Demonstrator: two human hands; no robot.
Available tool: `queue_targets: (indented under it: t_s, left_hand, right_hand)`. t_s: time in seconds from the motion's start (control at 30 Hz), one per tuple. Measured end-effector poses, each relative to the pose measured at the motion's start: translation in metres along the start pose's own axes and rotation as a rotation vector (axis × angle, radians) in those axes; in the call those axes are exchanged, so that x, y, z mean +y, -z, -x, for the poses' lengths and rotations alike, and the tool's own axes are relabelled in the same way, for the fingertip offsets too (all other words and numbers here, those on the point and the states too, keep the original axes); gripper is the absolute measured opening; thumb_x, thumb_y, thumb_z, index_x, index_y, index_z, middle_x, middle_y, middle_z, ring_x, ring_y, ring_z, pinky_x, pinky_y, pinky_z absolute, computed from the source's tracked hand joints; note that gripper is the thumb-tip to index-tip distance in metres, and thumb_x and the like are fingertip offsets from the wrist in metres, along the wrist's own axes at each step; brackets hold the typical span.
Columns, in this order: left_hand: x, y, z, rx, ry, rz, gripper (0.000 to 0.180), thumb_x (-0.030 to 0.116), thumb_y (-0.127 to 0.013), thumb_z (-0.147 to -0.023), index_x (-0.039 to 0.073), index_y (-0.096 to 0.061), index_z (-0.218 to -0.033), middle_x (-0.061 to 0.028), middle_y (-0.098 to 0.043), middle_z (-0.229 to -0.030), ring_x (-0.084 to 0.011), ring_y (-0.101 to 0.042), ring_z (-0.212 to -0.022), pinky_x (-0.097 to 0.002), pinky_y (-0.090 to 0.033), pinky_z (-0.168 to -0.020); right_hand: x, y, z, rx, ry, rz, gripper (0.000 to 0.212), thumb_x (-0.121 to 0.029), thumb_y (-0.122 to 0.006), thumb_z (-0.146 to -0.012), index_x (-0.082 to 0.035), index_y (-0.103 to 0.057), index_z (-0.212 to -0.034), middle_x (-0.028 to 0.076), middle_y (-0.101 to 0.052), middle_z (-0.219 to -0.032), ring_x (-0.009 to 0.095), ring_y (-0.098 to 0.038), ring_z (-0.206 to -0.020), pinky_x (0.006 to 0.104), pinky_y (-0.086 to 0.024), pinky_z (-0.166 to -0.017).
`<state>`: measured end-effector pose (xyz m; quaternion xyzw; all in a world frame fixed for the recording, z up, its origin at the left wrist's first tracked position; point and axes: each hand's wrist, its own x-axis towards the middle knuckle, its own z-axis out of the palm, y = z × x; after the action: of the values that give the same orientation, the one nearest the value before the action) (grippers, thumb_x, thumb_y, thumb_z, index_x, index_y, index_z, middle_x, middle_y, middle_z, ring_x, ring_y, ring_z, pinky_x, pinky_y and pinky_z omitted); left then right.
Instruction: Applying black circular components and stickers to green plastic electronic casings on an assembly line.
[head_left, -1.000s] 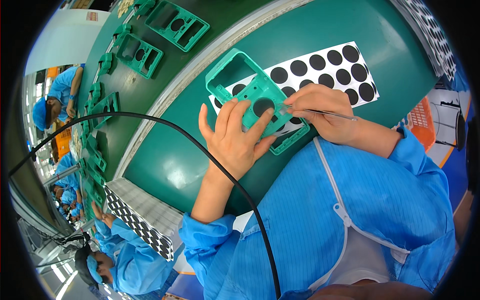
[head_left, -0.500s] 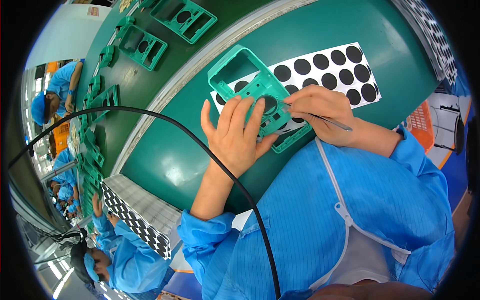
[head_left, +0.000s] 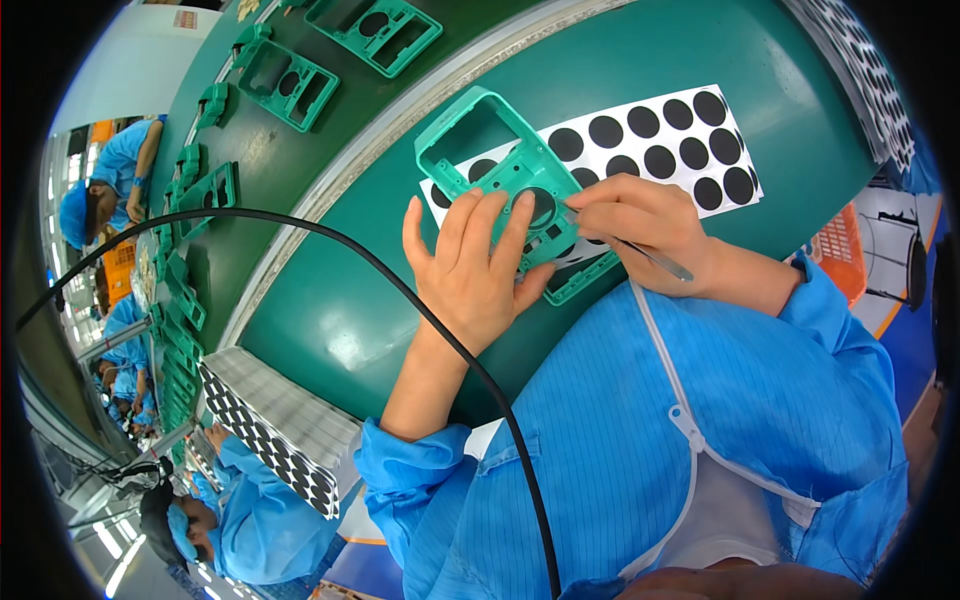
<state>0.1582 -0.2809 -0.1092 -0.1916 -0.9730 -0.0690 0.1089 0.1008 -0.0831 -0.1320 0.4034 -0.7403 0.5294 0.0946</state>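
Green plastic housing [head_left: 520, 172]: over black-dotted sheet [head_left: 659, 162], on green worktable [head_left: 340, 300] | Left hand [head_left: 465, 270]: fingers spread, touching housing | Right hand [head_left: 645, 225]: pinching slim metal tool [head_left: 662, 261] near housing's dark round spot [head_left: 542, 205]

Room on tabletop [head_left: 325, 300] left of left hand [head_left: 468, 275]; black cable [head_left: 400, 287] crosses view.

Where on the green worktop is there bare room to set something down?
Bare worktop lies between the left hand and stacked dot sheets, and between the flat dot sheet and pale rail. Crowded: where the green housing, that sheet and right hand overlap.
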Motion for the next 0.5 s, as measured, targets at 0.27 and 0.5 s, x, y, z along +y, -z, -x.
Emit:
queue_targets:
  t_s: [0.27,0.5]
  left_hand:
    - [-0.001,-0.009,0.008,0.094,0.032,0.028,0.073,0.033,-0.073,-0.061,0.008,-0.047,-0.124,-0.0071,-0.049,-0.117,-0.0273,-0.043,-0.112,-0.0502,-0.020,-0.101]
    - [0.008,-0.016,0.023,0.180,0.292,0.067,0.075,0.032,-0.074,-0.064,0.004,-0.043,-0.127,-0.0113,-0.047,-0.103,-0.0286,-0.041,-0.099,-0.0433,-0.026,-0.091]
  right_hand:
    - [0.002,-0.003,0.001,0.026,0.047,0.036,0.026,0.011,-0.058,-0.062,-0.004,-0.061,-0.083,0.008,-0.061,-0.086,0.017,-0.059,-0.061,0.0251,-0.046,-0.046]
    - [0.003,-0.001,0.002,-0.022,0.044,-0.071,0.028,0.009,-0.059,-0.060,-0.005,-0.061,-0.083,0.008,-0.063,-0.091,0.020,-0.060,-0.067,0.0269,-0.048,-0.051]
